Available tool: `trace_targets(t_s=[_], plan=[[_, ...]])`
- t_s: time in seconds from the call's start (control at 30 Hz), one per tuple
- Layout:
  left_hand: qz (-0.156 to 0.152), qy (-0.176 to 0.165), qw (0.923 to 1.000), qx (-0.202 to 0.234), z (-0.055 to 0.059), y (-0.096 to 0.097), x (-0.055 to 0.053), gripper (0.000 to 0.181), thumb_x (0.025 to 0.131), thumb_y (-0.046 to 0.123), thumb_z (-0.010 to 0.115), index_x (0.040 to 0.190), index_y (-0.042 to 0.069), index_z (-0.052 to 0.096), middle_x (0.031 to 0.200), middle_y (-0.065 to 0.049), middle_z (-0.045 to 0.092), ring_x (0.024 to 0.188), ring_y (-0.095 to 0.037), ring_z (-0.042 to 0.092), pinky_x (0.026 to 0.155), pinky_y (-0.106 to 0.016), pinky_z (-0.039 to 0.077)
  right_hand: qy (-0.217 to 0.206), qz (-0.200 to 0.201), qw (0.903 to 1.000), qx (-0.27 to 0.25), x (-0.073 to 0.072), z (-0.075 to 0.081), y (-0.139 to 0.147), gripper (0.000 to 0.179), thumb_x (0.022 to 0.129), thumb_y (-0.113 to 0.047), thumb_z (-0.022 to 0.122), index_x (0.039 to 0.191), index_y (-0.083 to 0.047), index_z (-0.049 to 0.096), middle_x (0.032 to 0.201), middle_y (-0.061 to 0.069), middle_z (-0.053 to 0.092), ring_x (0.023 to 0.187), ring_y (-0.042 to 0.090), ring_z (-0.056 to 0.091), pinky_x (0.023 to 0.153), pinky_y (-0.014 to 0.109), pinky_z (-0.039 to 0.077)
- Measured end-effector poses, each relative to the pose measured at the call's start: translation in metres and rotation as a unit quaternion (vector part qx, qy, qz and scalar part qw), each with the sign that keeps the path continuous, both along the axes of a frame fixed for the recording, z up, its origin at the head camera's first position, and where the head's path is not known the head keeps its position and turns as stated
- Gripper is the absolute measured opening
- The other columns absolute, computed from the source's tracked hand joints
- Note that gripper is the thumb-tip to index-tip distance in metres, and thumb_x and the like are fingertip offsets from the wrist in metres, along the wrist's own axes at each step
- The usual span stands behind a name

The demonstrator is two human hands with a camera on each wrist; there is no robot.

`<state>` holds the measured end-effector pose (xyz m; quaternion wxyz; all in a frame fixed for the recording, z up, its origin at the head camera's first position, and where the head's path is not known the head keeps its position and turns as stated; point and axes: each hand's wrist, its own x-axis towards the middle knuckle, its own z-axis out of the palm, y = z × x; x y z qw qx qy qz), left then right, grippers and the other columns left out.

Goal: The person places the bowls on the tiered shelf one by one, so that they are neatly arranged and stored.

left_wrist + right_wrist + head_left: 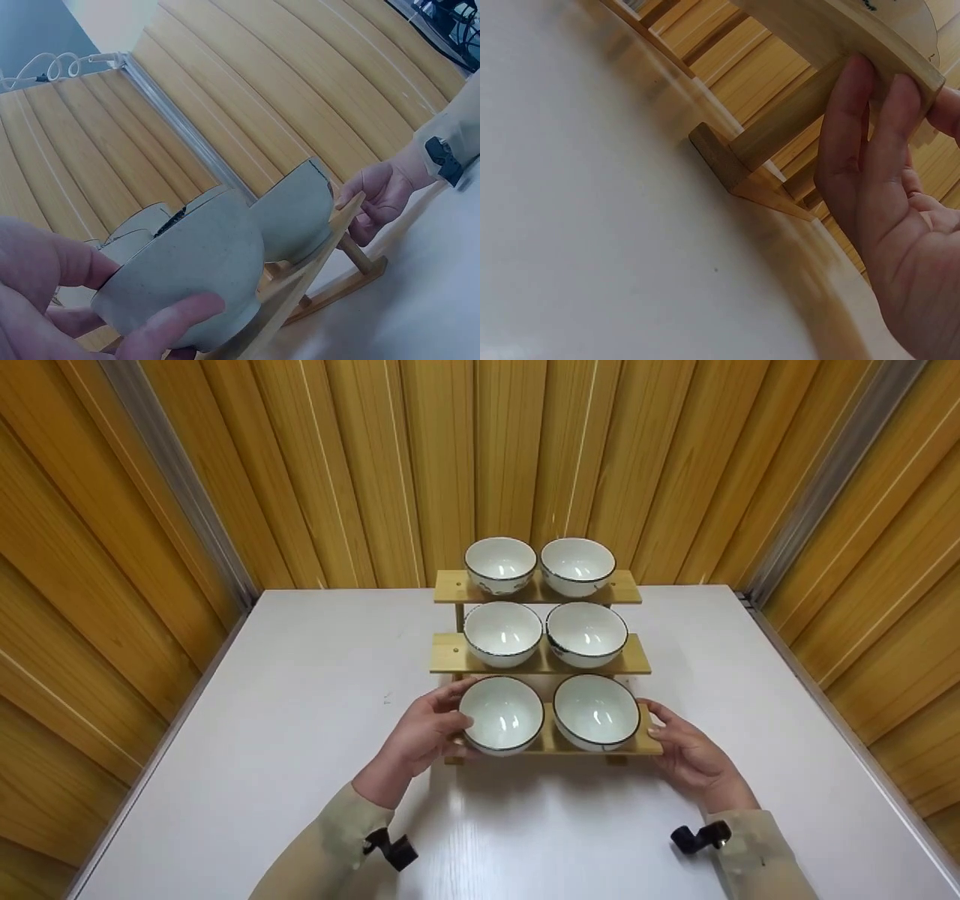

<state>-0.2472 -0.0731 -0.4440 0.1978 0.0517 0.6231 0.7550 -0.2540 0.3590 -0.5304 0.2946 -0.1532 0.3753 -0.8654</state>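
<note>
A three-tier wooden stand (448, 654) bears two white, dark-rimmed bowls on each shelf. My left hand (429, 732) holds the front-left bowl (501, 715) at its left side, thumb and fingers spread round the wall; the left wrist view shows this bowl (199, 274) close up over the bottom shelf. Whether its foot touches the board is hard to tell. My right hand (694, 754) pinches the right end of the bottom shelf (649, 741), beside the front-right bowl (597, 711). In the right wrist view, fingertips (855, 79) press under the board; the thumb is mostly hidden.
The stand rests on a white table (322, 675). Behind it are the middle bowls (502, 633) and top bowls (577, 565). Wood-patterned panels (435, 457) enclose the back and sides. A foot bar (720, 157) of the stand lies on the table below the right hand.
</note>
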Motion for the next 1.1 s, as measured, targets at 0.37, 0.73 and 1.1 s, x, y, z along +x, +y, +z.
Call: trace_targets(t_s=[0.37, 0.73, 1.1], plan=[[-0.016, -0.008, 0.9998, -0.003, -0.0020, 0.0091, -0.0021, 0.067, 0.095, -0.005, 0.056, 0.158, 0.008, 0.039, 0.156, -0.025, 0.040, 0.105, -0.031, 0.062, 0.073, -0.043, 0.068, -0.010, -0.009, 0.9999, 0.002, 0.0016, -0.0001, 0.0002, 0.055, 0.107, 0.008, 0.018, 0.144, -0.019, 0.048, 0.138, 0.006, 0.063, 0.123, 0.021, 0.067, 0.107, 0.032, 0.057], [-0.028, -0.014, 0.9995, 0.008, -0.0059, 0.0081, -0.0001, 0.067, 0.099, 0.000, 0.056, 0.161, 0.009, 0.033, 0.160, -0.025, 0.037, 0.114, -0.032, 0.061, 0.085, -0.051, 0.065, -0.001, 0.011, 0.9999, -0.007, -0.0002, -0.0001, 0.0023, 0.056, 0.106, 0.009, 0.015, 0.144, -0.019, 0.045, 0.137, 0.007, 0.063, 0.121, 0.021, 0.067, 0.104, 0.031, 0.058], [-0.044, -0.023, 0.9980, 0.039, -0.0075, 0.0014, 0.0000, 0.066, 0.101, 0.002, 0.053, 0.161, 0.007, 0.028, 0.161, -0.025, 0.034, 0.126, -0.035, 0.055, 0.093, -0.056, 0.062, 0.000, 0.013, 0.9997, -0.022, -0.0020, -0.0004, -0.0006, 0.057, 0.105, 0.010, 0.014, 0.144, -0.016, 0.047, 0.142, 0.010, 0.061, 0.126, 0.028, 0.066, 0.108, 0.036, 0.056]])
